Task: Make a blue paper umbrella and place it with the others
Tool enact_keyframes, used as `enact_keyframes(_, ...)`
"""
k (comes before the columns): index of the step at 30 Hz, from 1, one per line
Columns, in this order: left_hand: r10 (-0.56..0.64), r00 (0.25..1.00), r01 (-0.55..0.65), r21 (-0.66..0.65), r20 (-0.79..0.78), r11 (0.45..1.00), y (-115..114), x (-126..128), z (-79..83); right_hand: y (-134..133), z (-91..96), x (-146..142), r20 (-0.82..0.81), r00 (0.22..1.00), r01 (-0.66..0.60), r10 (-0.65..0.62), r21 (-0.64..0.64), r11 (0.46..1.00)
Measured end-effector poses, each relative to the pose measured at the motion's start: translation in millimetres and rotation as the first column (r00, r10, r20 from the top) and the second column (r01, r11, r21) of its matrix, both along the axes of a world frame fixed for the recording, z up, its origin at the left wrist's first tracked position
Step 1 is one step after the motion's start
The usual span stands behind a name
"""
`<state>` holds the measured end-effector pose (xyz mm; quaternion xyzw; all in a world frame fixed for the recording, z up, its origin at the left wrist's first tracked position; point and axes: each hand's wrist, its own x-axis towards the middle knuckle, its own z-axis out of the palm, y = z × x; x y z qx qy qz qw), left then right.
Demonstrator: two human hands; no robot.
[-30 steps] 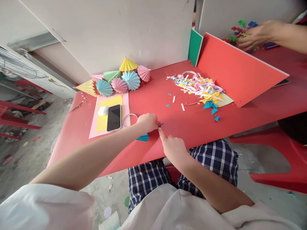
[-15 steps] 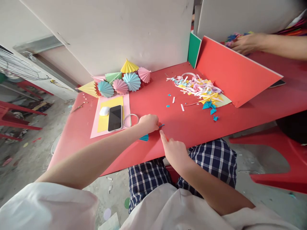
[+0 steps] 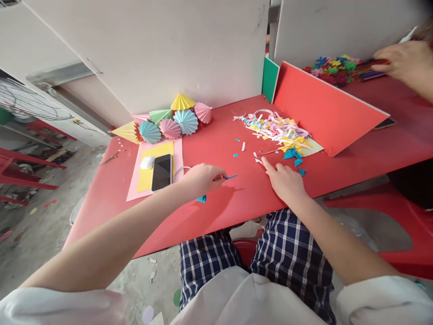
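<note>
My left hand (image 3: 206, 177) is closed around a blue paper piece (image 3: 232, 177), whose narrow edge sticks out past the fingertips. A blue pleated part (image 3: 202, 198) shows below that hand; whether it belongs to the same piece is hidden. My right hand (image 3: 286, 180) hovers low over the table, its index finger stretched out beside a white paper strip (image 3: 256, 157). I see nothing held in it. A silver ring-shaped roll (image 3: 181, 169) lies partly behind my left hand.
Paper scraps (image 3: 277, 128) heap against a red board (image 3: 328, 108). Several pleated paper umbrellas (image 3: 184, 121) stand at the back left. A phone (image 3: 162, 172) and white case (image 3: 147, 162) lie on yellow and pink sheets. Another person's hand (image 3: 402, 61) is beyond the board.
My right hand has moved right and away, from the end of the blue paper to the white strips. The other person's hand has moved right.
</note>
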<state>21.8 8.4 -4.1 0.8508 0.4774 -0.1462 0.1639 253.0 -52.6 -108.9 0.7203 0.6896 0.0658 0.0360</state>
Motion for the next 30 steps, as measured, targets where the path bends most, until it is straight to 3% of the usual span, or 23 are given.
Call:
enact_keyframes(4, -0.058, 0.997, 0.056, 0.031, 0.055, 0.998, -11.2, -0.1, 15.0, 20.7, -10.4, 14.5, -0.018, 0.999, -0.031, 0.033, 0.104, 0.994)
enact_keyframes(8, -0.168, 0.986, 0.165, 0.115, 0.021, 0.98, -16.9, 0.6, 16.1, 14.0, 8.9, -3.0, -0.19, 0.961, -0.131, 0.203, 0.335, 0.933)
enact_keyframes(9, -0.199, 0.98, 0.195, 0.141, 0.012, 0.97, -18.1, 0.8, 15.6, 8.9, 18.3, -11.8, -0.278, 0.911, -0.172, 0.305, 0.417, 0.893)
enact_keyframes(12, -0.256, 0.967, 0.248, 0.217, 0.01, 0.944, -22.5, 0.5, 15.3, -7.3, 45.8, -39.8, -0.506, 0.632, -0.264, 0.588, 0.573, 0.776)
enact_keyframes(15, -0.287, 0.955, 0.259, 0.269, 0.071, 0.928, -27.8, -1.3, 17.4, -16.2, 58.9, -56.5, -0.515, 0.526, -0.279, 0.677, 0.647, 0.71)
enact_keyframes(19, -0.315, 0.923, 0.246, 0.294, 0.221, 0.924, -33.0, -4.8, 21.3, -17.5, 59.7, -58.9, -0.579, 0.443, -0.238, 0.685, 0.661, 0.712)
enact_keyframes(25, -0.271, 0.866, 0.187, 0.23, 0.421, 0.955, -36.2, -4.5, 28.7, -23.3, 61.8, -61.1, -0.756, 0.276, -0.101, 0.594, 0.592, 0.8)
enact_keyframes(28, -0.237, 0.857, 0.167, 0.187, 0.458, 0.968, -37.5, -2.7, 32.5, -25.4, 63.0, -61.3, -0.756, 0.28, -0.097, 0.591, 0.591, 0.801)
enact_keyframes(30, -0.222, 0.858, 0.157, 0.174, 0.464, 0.972, -37.9, -1.7, 33.5, -25.2, 64.4, -59.1, -0.685, 0.341, -0.128, 0.644, 0.645, 0.753)
